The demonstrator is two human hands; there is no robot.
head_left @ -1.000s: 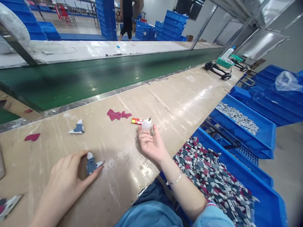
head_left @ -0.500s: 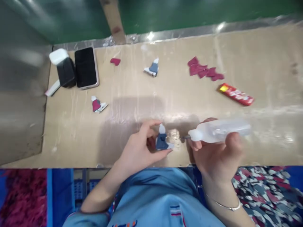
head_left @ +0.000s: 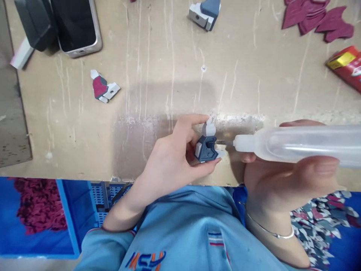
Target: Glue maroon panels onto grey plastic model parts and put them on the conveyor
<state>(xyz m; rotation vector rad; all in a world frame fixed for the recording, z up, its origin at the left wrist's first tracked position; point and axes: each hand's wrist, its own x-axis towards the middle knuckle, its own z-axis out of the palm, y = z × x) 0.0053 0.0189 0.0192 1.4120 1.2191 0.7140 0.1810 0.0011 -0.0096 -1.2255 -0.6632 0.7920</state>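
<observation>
Pinched between the thumb and fingers of my left hand (head_left: 172, 162) is a small dark blue and grey plastic part (head_left: 207, 148), with a hollow facing up. My right hand (head_left: 284, 177) is wrapped round a translucent squeeze bottle (head_left: 299, 143), lying nearly level. The bottle's thin metal nozzle (head_left: 225, 143) points left at the edge of the part's hollow; whether it touches I cannot tell. A similar part with a maroon face (head_left: 100, 87) lies to the left. Another blue and grey part (head_left: 205, 15) lies farther back.
A phone (head_left: 76, 26) and a black object (head_left: 38, 22) lie at back left. Maroon pieces (head_left: 307, 15) and a red wrapper (head_left: 348, 69) are at right. Below the table edge stand a blue bin (head_left: 73, 222) of maroon pieces and a heap of mixed parts (head_left: 318, 226).
The bottle's nozzle has come left, up to the part in my left hand. The view has tilted down and closer, so the back of the table has left the picture.
</observation>
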